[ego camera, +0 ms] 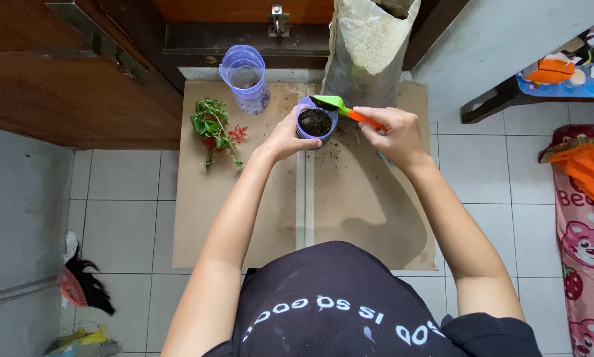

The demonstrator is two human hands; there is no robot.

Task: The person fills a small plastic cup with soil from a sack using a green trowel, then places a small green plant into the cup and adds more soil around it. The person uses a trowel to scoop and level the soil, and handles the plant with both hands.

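Observation:
My left hand (285, 136) wraps around a small purple pot (315, 123) filled with dark soil, holding it on the cardboard sheet (350, 205). My right hand (393, 131) grips the orange handle of a small green trowel (331, 103), whose blade hovers over the pot's far rim. A small plant (215, 129) with green leaves and red flowers lies on the cardboard to the left of the pot.
A translucent purple plastic container (245, 78) stands at the back left of the cardboard. A tall whitish sack of soil (366, 49) leans behind the pot. A wooden door and frame rise at the back; a patterned mat (584, 238) lies at right on the tiled floor.

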